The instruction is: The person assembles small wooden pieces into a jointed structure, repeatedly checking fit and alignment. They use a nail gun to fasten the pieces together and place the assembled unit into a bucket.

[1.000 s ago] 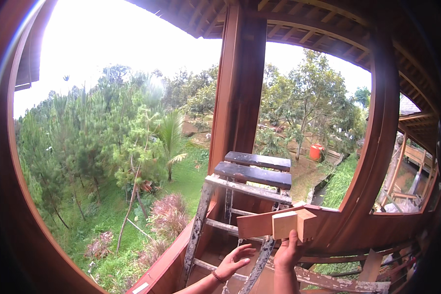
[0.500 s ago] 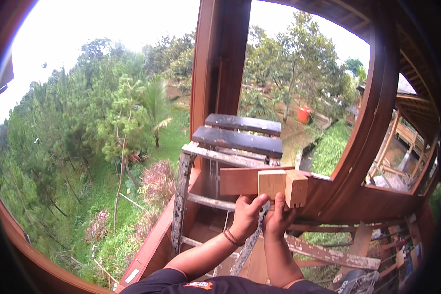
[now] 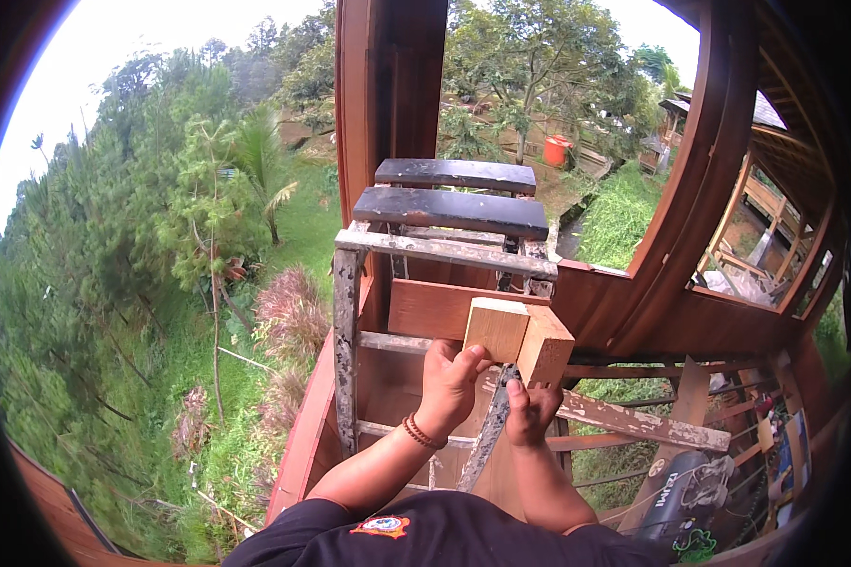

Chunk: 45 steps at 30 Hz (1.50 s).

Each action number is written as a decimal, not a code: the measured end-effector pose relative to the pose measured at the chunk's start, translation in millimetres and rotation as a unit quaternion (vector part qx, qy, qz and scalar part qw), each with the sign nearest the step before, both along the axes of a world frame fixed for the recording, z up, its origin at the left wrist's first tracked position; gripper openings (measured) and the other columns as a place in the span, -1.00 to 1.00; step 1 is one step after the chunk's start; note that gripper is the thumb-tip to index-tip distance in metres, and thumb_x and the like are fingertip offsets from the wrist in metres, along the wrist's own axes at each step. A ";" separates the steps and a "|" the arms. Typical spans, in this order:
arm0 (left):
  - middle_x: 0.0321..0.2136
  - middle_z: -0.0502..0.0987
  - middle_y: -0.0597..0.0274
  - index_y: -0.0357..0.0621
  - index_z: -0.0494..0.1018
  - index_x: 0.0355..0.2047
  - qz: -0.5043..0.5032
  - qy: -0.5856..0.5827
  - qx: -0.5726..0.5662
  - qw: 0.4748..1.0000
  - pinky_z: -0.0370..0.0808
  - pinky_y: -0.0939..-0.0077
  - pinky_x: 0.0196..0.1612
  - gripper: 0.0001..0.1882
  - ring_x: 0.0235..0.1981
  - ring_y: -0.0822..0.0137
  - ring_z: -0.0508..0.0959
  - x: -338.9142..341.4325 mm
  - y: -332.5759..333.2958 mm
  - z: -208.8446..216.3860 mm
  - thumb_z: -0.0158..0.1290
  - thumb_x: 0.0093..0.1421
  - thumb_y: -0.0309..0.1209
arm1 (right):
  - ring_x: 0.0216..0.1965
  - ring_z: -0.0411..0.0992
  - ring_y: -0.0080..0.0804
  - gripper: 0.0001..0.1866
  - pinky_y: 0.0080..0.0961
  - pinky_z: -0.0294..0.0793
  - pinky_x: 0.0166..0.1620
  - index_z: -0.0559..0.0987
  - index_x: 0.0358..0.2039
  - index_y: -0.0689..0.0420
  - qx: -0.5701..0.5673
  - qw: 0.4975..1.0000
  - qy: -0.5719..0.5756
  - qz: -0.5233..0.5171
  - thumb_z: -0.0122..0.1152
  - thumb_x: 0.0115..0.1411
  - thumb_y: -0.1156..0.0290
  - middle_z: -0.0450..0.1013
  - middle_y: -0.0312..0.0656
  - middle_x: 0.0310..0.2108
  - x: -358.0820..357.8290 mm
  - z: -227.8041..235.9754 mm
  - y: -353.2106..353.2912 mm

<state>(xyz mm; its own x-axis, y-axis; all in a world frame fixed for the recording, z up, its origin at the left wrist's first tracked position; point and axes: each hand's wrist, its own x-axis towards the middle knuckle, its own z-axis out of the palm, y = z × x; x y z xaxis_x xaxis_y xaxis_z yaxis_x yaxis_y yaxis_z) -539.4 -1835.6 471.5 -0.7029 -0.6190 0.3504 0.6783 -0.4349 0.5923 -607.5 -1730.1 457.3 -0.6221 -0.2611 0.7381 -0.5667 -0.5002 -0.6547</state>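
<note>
You held a pale wooden block (image 3: 518, 338) up in front of you with both hands, just above and touching your fingertips. Your left hand (image 3: 449, 383) rose from the lower middle of the view, palm turned away from you, its fingers (image 3: 471, 356) clenched on the block's lower left edge, with the thumb side toward the block. A beaded bracelet (image 3: 420, 434) sat on that wrist. Your right hand (image 3: 531, 412) came up just to the right of it, lower down, its fingers curled under the block's near right corner and gripping it from below. Both forearms rose close together from your dark shirt (image 3: 444, 534), near each other but not crossing.

The block showed two faces, a lighter left one and a slightly darker right one, and it lay in front of a reddish board (image 3: 425, 310) that ran off to its left. Behind the block, farther away, stood a paint-spattered ladder (image 3: 347, 331) with two dark steps (image 3: 451, 210) at its top. A red-brown wooden post (image 3: 388, 85) rose beyond it, and a curved wooden frame (image 3: 700, 189) swept up on the right. Trees and grass filled the far left.
</note>
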 end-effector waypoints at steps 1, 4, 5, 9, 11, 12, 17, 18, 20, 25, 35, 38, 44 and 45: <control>0.00 0.53 0.08 -0.31 0.33 0.11 0.002 0.002 0.007 1.000 0.58 0.19 0.06 -0.51 0.00 0.22 0.59 2.0 -3.2 -3.2 0.17 0.22 -0.39 | 0.22 0.23 -0.18 -0.25 -0.20 0.22 0.23 0.38 0.15 0.33 0.010 1.000 0.003 0.015 0.32 0.18 -0.03 0.23 -0.03 0.16 1.0 -4.4 0.5; 0.02 0.51 0.05 -0.32 0.31 0.11 0.004 -0.001 -0.011 1.000 0.58 0.14 0.07 -0.49 0.01 0.21 0.58 9.9 -11.8 -9.4 0.18 0.21 -0.39 | 0.22 0.23 -0.18 -0.13 -0.21 0.21 0.24 0.37 0.18 0.35 0.007 0.997 0.014 0.071 0.25 0.19 -0.21 0.24 -0.01 0.18 3.2 -12.9 0.0; 0.02 0.51 0.05 -0.33 0.31 0.11 0.010 -0.003 -0.019 1.000 0.58 0.13 0.07 -0.49 0.01 0.21 0.58 13.2 -14.0 -10.8 0.18 0.21 -0.39 | 0.21 0.24 -0.19 -0.13 -0.23 0.22 0.23 0.37 0.18 0.35 0.007 0.997 -0.003 0.079 0.24 0.20 -0.23 0.26 -0.01 0.17 3.9 -13.6 0.3; -0.03 0.54 0.08 -0.32 0.35 0.08 0.020 0.015 -0.033 0.999 0.56 0.22 0.06 -0.53 0.00 0.25 0.58 23.1 -20.8 -14.5 0.18 0.21 -0.37 | 0.14 0.31 -0.31 -0.15 -0.32 0.26 0.20 0.35 0.20 0.33 0.027 0.993 -0.072 0.094 0.21 0.23 -0.19 0.35 -0.10 0.09 14.4 -10.1 -3.3; -0.07 0.56 0.12 -0.31 0.38 0.06 0.020 0.022 -0.032 0.999 0.55 0.33 0.01 -0.54 -0.04 0.30 0.58 26.8 -24.2 -15.9 0.19 0.21 -0.35 | 0.12 0.32 -0.35 -0.17 -0.34 0.26 0.19 0.33 0.22 0.32 0.039 0.992 -0.063 0.098 0.23 0.23 -0.16 0.35 -0.12 0.08 19.2 -5.1 -6.6; -0.08 0.57 0.14 -0.30 0.39 0.05 0.016 0.019 -0.040 0.999 0.53 0.38 -0.02 -0.54 -0.06 0.33 0.58 29.6 -28.0 -16.5 0.20 0.21 -0.33 | 0.13 0.32 -0.34 -0.16 -0.34 0.26 0.20 0.30 0.24 0.31 0.035 0.991 -0.065 0.110 0.27 0.22 -0.11 0.34 -0.10 0.09 22.1 -3.1 -8.7; -0.14 0.58 0.23 -0.27 0.40 0.04 0.043 0.008 -0.036 0.998 0.47 0.54 -0.14 -0.50 -0.15 0.44 0.56 39.7 -36.2 -19.7 0.24 0.19 -0.25 | 0.16 0.29 -0.32 -0.13 -0.32 0.25 0.22 0.29 0.25 0.32 0.032 0.990 -0.061 0.124 0.31 0.18 -0.11 0.31 -0.09 0.12 32.5 0.5 -20.4; -0.13 0.58 0.22 -0.27 0.39 0.05 0.044 0.008 -0.042 0.998 0.48 0.52 -0.12 -0.48 -0.13 0.43 0.56 41.7 -38.8 -19.7 0.25 0.19 -0.25 | 0.17 0.28 -0.32 -0.12 -0.31 0.24 0.23 0.28 0.26 0.32 0.031 0.988 -0.065 0.133 0.32 0.18 -0.11 0.30 -0.09 0.13 33.3 0.2 -22.0; -0.09 0.57 0.20 -0.27 0.37 0.08 0.048 0.007 -0.046 0.998 0.49 0.49 -0.08 -0.44 -0.10 0.40 0.57 45.2 -42.1 -19.5 0.27 0.17 -0.25 | 0.19 0.27 -0.31 -0.12 -0.30 0.23 0.24 0.28 0.26 0.32 0.037 0.991 -0.061 0.114 0.31 0.18 -0.12 0.29 -0.08 0.14 36.4 -1.0 -24.4; 0.06 0.49 0.12 -0.32 0.29 0.18 0.040 0.025 -0.039 0.998 0.44 0.37 0.16 -0.41 0.08 0.33 0.50 49.3 -39.0 -17.1 0.27 0.20 -0.46 | 0.19 0.28 -0.25 -0.09 -0.26 0.25 0.23 0.30 0.25 0.36 0.017 0.992 -0.048 0.117 0.28 0.19 -0.17 0.30 -0.04 0.14 43.1 -2.1 -30.0; -0.16 0.53 0.19 -0.27 0.31 0.05 0.031 -0.011 -0.001 0.999 0.51 0.52 -0.18 -0.52 -0.24 0.45 0.51 49.4 -40.2 -19.3 0.28 0.21 -0.45 | 0.13 0.34 -0.28 -0.11 -0.25 0.26 0.22 0.32 0.23 0.35 0.012 0.994 -0.029 0.100 0.30 0.18 -0.17 0.35 -0.04 0.10 48.8 3.2 -35.9; -0.17 0.54 0.18 -0.26 0.31 0.06 0.012 0.001 0.005 1.000 0.52 0.52 -0.17 -0.53 -0.25 0.43 0.53 47.4 -43.1 -22.3 0.26 0.22 -0.47 | 0.11 0.35 -0.31 -0.11 -0.28 0.29 0.20 0.30 0.23 0.35 -0.001 0.989 -0.063 0.137 0.33 0.18 -0.13 0.35 -0.06 0.09 53.9 8.4 -33.7; -0.04 0.51 0.15 -0.24 0.29 0.13 0.008 -0.020 -0.029 0.999 0.55 0.38 -0.03 -0.50 -0.06 0.30 0.56 48.3 -42.3 -17.8 0.22 0.25 -0.43 | 0.10 0.36 -0.34 -0.11 -0.30 0.30 0.20 0.29 0.24 0.35 -0.017 0.987 -0.070 0.141 0.35 0.18 -0.12 0.36 -0.08 0.08 56.8 16.8 -34.0; -0.05 0.52 0.16 -0.24 0.30 0.12 0.005 -0.025 -0.029 0.999 0.54 0.41 -0.04 -0.51 -0.07 0.32 0.56 48.2 -40.6 -15.6 0.22 0.25 -0.43 | 0.10 0.36 -0.34 -0.11 -0.30 0.30 0.20 0.29 0.24 0.35 -0.027 0.988 -0.062 0.138 0.35 0.17 -0.12 0.36 -0.08 0.08 56.6 17.0 -34.3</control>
<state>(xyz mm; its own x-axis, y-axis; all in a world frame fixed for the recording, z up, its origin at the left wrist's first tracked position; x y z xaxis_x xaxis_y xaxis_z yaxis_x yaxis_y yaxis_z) -491.2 -1876.1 455.9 -0.7140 -0.6056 0.3514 0.6519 -0.3919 0.6492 -550.8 -1764.4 474.4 -0.6200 -0.3957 0.6775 -0.3207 -0.6603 -0.6791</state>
